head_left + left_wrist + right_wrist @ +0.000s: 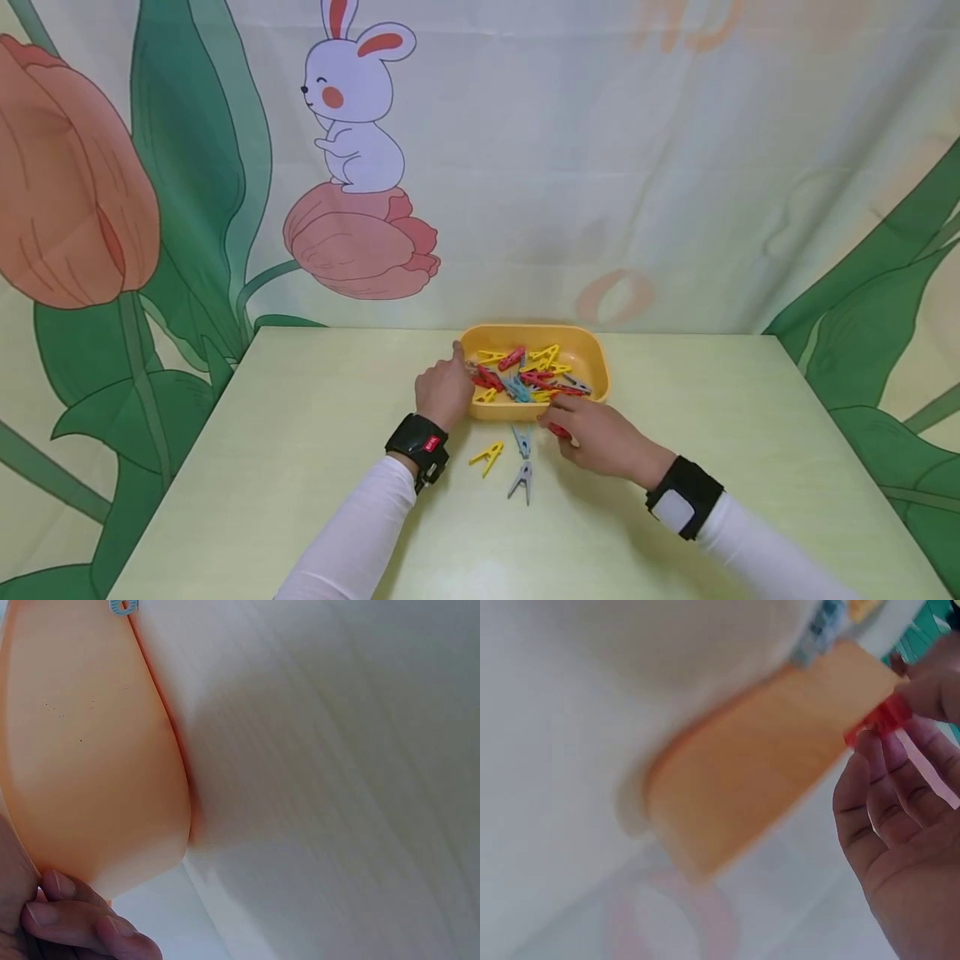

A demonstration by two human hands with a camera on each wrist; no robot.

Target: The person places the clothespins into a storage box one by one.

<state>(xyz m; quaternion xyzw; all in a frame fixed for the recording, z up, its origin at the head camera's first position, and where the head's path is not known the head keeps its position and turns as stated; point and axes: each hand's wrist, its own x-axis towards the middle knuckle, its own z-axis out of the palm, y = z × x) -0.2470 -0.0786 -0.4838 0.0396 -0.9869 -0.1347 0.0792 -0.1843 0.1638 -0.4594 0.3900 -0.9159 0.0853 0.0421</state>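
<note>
A yellow-orange plastic basket (495, 412) holds several clothespins in red, yellow, blue and grey. My left hand (444, 393) grips the basket's left end; in the left wrist view its curled fingers (71, 919) are against the basket's outer wall (97, 772). Just outside the front right of the basket, my right hand (606, 437) pinches a red clothespin (885, 718) between thumb and fingertips. On the table in front of the basket lie a yellow clothespin (488, 456), a light blue clothespin (522, 442) and a grey clothespin (521, 481).
The pale table (300, 467) ends at the back against a hanging cloth (510, 167) printed with a rabbit and tulips. The basket stands near that back edge. Each wrist wears a black strap (686, 497) with a device.
</note>
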